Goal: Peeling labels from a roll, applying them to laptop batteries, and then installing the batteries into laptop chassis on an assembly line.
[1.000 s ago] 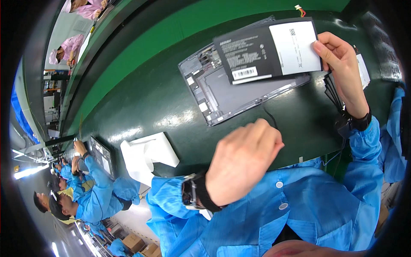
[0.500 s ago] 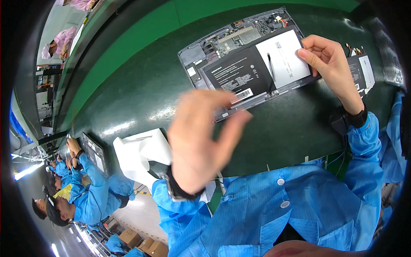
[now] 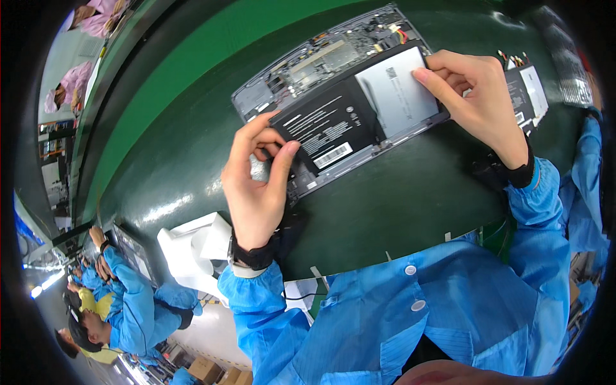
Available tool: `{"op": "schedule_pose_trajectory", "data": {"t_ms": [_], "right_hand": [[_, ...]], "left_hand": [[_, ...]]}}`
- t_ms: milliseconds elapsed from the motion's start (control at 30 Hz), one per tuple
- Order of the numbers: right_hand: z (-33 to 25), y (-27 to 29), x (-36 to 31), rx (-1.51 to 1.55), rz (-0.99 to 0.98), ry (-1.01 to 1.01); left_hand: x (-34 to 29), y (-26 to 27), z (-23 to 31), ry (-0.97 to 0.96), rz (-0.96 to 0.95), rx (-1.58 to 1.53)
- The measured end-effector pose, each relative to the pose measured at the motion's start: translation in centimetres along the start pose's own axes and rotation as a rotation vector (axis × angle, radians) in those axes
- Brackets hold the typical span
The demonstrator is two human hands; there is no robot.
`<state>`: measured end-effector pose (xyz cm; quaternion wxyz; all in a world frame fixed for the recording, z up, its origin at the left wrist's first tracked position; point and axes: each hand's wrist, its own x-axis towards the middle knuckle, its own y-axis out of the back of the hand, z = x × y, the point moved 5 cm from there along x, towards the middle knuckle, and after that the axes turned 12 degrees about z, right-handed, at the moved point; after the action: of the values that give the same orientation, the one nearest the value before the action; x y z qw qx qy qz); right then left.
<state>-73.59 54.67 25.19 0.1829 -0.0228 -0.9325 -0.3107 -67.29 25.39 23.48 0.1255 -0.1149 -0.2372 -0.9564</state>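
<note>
A laptop base (image 3: 255, 97) lies with its inside exposed on the dark green bench, circuit boards along its far side. Over its near half is a flat battery pack (image 3: 330, 119), black on the left and silvery white on the right. My left hand (image 3: 255, 183) pinches the pack's left end between thumb and fingers. At its right end, my right hand (image 3: 481, 102) has the thumb on top and fingers curled behind the edge. The pack seems slightly raised from the base. Red and yellow wires (image 3: 401, 33) with a white connector show at the far right corner.
Another battery pack (image 3: 527, 96) with wires lies to the right, near some clear plastic packaging (image 3: 573, 77). White sheet material (image 3: 196, 247) sits at the bench's left front. Farther left, a co-worker in blue (image 3: 131, 305) is beside another open laptop (image 3: 133, 253).
My left hand, blurred over the bench before, has closed on the battery pack's left end. The laptop base appears shifted left in the picture. My right hand keeps its hold.
</note>
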Motion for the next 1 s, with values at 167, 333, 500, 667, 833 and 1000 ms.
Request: {"op": "schedule_pose_trajectory", "data": {"t_ms": [167,333,500,667,833,1000], "right_hand": [[-0.5,0.4,1.1,-0.052,-0.008,0.193],[1.5,-0.4,1.3,0.319,0.046,0.031],[2.2,-1.6,0.8,0.464,0.035,0.002],[2.1,-2.3,0.6,0.515,0.068,0.019],[2.3,-2.6,0.2,0.461,0.054,0.019],[2.5,-2.3,-0.1,0.445,-0.025,-0.013]], "left_hand": [[-0.5,0.8,-0.1,0.013,-0.021,0.03],[-0.3,0.4,-0.1,0.007,-0.034,0.016],[-0.5,0.1,0.1,-0.031,-0.021,0.108],[-1.0,-0.1,1.7,-0.034,-0.05,0.249],[-1.0,0.3,2.9,-0.29,-0.124,0.562],[-1.1,-0.1,2.4,-0.272,-0.126,0.482]]}}
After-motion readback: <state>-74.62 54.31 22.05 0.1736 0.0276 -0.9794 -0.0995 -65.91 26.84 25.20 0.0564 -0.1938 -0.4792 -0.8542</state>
